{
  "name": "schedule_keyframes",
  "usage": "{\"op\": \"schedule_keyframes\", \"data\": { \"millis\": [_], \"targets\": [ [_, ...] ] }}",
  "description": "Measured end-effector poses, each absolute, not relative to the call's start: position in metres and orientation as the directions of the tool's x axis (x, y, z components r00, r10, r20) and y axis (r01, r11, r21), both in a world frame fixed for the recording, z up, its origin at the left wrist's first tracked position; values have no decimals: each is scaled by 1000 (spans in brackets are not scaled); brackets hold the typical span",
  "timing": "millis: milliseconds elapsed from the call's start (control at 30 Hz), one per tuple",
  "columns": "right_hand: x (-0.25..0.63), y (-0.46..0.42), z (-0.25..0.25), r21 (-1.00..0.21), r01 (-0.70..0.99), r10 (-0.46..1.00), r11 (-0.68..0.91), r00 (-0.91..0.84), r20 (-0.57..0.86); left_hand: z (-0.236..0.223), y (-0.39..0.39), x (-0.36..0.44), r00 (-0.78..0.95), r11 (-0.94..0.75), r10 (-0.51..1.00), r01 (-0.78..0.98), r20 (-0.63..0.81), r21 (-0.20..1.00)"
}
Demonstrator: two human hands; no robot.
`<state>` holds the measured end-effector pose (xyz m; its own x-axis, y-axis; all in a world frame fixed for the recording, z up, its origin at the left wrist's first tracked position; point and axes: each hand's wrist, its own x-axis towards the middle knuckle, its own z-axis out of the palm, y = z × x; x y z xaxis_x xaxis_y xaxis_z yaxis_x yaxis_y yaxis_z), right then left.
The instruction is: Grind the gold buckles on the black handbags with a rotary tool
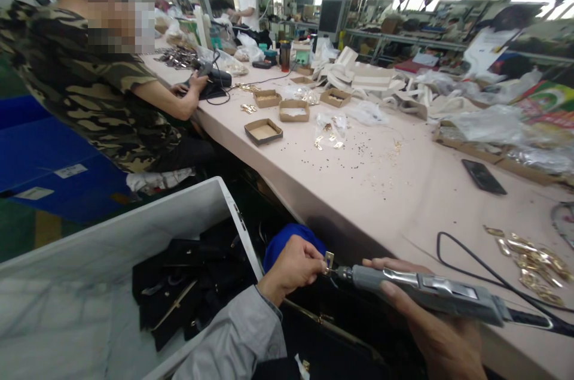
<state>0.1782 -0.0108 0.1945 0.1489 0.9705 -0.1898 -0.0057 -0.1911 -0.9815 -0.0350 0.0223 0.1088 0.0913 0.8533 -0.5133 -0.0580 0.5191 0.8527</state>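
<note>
My right hand [430,320] is wrapped round a grey electric screwdriver [430,293], held level with its tip pointing left. Fingers and thumb of my left hand [298,266] pinch a small gold metal plate [329,259] right at the screwdriver's tip. Whether a screw sits on the tip is too small to tell. Below both hands lies a black bag [323,338] with a gold-coloured frame edge, on my lap. A cable runs from the screwdriver's back end over the table's edge.
A white bin [228,206] with black bags [179,290] stands to the left. On the pink table [314,200] lie loose gold fittings [533,260], a phone [484,176], small cardboard trays [263,131] and scattered screws [359,152]. A co-worker in camouflage [98,75] sits at the far left.
</note>
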Motion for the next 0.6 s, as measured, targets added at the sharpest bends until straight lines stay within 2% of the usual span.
{"op": "schedule_keyframes", "data": {
  "millis": [167,600],
  "targets": [
    [178,-11,194,-991,60,984,-121,141,-112,109,22,-35,79,533,846,-102,-528,840],
    [181,-13,190,-986,108,984,-127,141,-112,103,22,-33,107,540,842,-160,-529,826]
  ]
}}
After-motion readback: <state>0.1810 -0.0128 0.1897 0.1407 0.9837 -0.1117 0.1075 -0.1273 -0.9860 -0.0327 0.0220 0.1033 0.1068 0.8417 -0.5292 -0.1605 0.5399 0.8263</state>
